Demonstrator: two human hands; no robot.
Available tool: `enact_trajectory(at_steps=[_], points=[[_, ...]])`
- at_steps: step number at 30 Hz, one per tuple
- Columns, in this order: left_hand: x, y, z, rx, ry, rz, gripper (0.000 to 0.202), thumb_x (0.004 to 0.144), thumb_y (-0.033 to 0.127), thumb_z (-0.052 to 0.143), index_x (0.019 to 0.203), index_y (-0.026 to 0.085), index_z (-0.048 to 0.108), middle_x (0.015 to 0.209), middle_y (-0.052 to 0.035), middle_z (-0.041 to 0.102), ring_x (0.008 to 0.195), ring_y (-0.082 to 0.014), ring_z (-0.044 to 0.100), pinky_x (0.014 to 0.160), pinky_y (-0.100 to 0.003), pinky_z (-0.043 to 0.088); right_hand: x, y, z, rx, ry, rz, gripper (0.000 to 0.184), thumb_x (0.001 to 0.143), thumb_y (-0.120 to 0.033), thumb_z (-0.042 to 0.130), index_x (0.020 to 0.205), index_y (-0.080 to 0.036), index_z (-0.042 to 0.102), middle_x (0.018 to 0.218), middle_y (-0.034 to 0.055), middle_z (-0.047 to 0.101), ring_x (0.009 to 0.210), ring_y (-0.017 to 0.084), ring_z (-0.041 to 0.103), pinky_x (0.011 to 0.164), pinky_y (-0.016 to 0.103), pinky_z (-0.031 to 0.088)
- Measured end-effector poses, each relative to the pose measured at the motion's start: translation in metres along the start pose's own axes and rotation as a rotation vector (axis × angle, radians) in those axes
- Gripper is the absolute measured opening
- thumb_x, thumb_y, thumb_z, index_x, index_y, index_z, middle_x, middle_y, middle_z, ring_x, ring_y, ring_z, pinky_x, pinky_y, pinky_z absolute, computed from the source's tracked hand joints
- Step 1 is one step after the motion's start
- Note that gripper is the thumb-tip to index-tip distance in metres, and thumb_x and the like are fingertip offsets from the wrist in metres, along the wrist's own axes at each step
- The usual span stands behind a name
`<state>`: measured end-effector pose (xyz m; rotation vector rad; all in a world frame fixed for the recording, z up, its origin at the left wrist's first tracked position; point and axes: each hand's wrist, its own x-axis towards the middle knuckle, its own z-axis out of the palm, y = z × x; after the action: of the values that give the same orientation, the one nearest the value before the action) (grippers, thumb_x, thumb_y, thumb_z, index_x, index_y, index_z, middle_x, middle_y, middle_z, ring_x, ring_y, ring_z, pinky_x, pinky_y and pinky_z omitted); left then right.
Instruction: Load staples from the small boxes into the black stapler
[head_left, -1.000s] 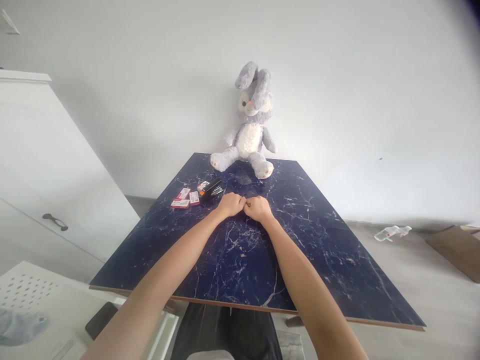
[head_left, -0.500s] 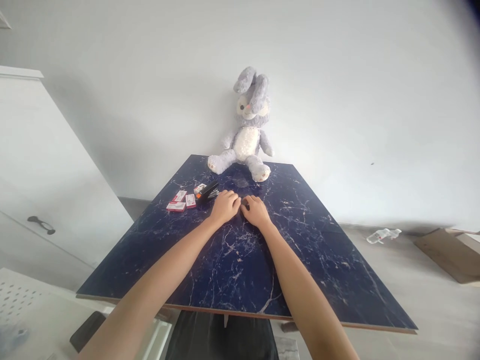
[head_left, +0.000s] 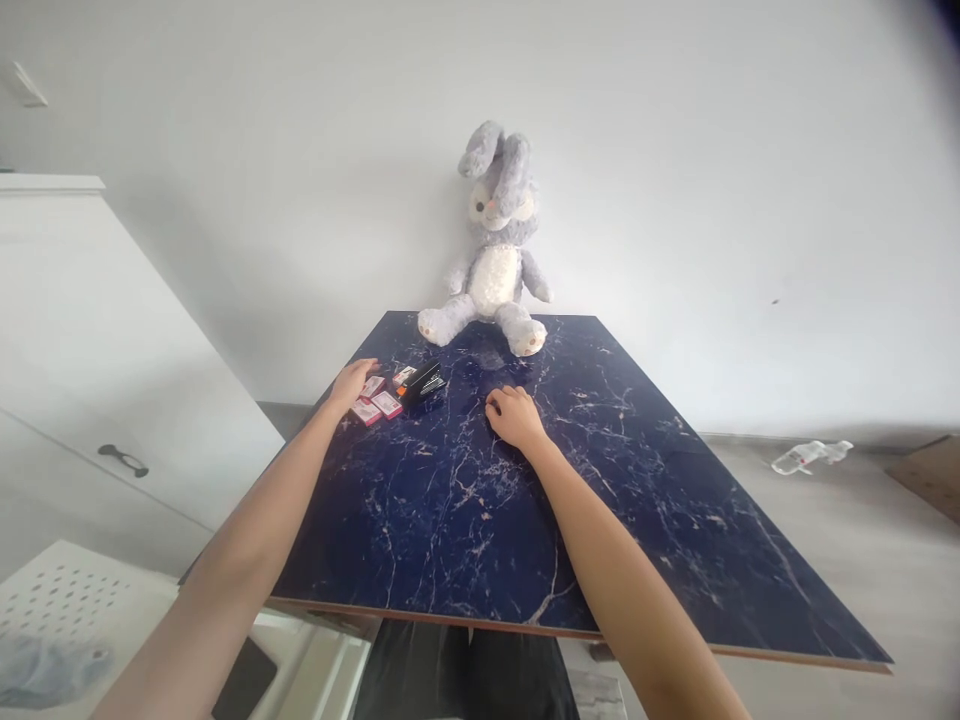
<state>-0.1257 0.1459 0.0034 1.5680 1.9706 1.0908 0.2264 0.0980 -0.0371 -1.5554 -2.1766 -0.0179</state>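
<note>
My left hand [head_left: 351, 382] reaches out to the left over the small red and white boxes [head_left: 379, 401] on the dark blue marble table [head_left: 480, 500]. Its fingers are curled over the nearest box, and I cannot see a firm grip. A black stapler [head_left: 422, 382] lies just right of the boxes. My right hand [head_left: 514, 415] rests on the table near the middle, fingers curled loosely, with nothing visible in it.
A grey and white plush rabbit [head_left: 495, 250] sits at the table's far edge against the wall. A white cabinet [head_left: 82, 340] stands to the left. A white perforated surface [head_left: 67, 610] is at lower left. A plastic bottle [head_left: 810, 456] lies on the floor at right.
My left hand left the right hand at the table's middle and moved left to the small boxes. The right hand stayed in place.
</note>
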Motion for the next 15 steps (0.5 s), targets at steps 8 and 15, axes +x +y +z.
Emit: enact_trajectory(at_steps=[8, 15], points=[[0.015, 0.045, 0.087, -0.074, -0.484, 0.274, 0.036, 0.086, 0.047, 0.054, 0.098, 0.023, 0.077, 0.112, -0.0034, 0.076, 0.11, -0.0263, 0.067, 0.101, -0.034, 0.048, 0.009, 0.01, 0.001, 0.269, 0.034, 0.074, 0.023, 0.097, -0.031, 0.048, 0.104, -0.022, 0.068, 0.099, 0.0061, 0.07, 0.094, 0.021, 0.061, 0.091, 0.031, 0.042], [-0.058, 0.076, 0.116, -0.041, -0.745, 0.538, 0.038, 0.091, 0.035, 0.051, 0.119, 0.023, 0.073, 0.125, -0.0038, 0.071, 0.114, -0.0248, 0.064, 0.103, -0.033, 0.046, 0.013, 0.026, -0.005, 0.784, 0.148, 0.438, 0.046, 0.098, -0.05, 0.034, 0.114, -0.021, 0.066, 0.109, 0.0072, 0.073, 0.096, 0.022, 0.067, 0.087, 0.032, 0.05]])
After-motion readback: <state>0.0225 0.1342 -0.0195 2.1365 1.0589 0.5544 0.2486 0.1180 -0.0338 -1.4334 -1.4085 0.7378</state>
